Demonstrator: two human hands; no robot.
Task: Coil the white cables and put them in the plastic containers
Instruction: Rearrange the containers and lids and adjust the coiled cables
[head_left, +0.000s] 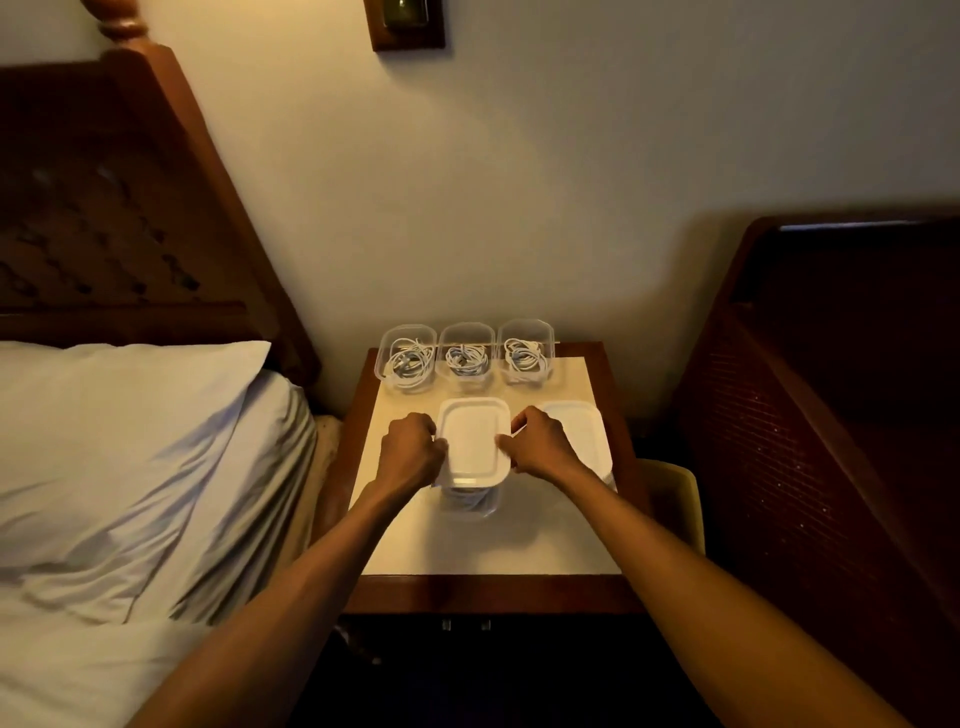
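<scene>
**Position.** Your left hand (410, 448) and right hand (541, 441) hold the white lid (472, 436) by its left and right edges. It sits over the near container (470, 503) at mid-nightstand (493, 545). The fingers of both hands are curled over the lid's edges and each thumb lies on its upper rim. A pale coil shows faintly through the wall of the near container. I cannot tell whether the lid is fully seated, as it hides most of the container.

**Task items.** Three open containers stand in a row at the far edge, against the wall: the far-left container (408, 328), the far-middle container (466, 326) and the far-right container (524, 322). Each holds coiled white cables (410, 361). None of the three has a lid. Spare lids (584, 431) lie just right of your right hand, and I cannot count them.

**Recommendation for the step in hand.**
- Square the lid to the rim before pressing. Its near edge looks to overhang the container.
- Press the corners down in turn instead of the centre. The thin plastic will likely flex and spring back.
- Check that no loop of cable rides over the rim, because a trapped loop would keep the lid from closing.
- Keep the container flat on the surface, since a light container will probably slide or tip under uneven pressure.
- Avoid knocking the far row when you move this one aside.

**Markings.** I can read no brand, label or writing on the lids, containers or cables. The light is dim.
</scene>
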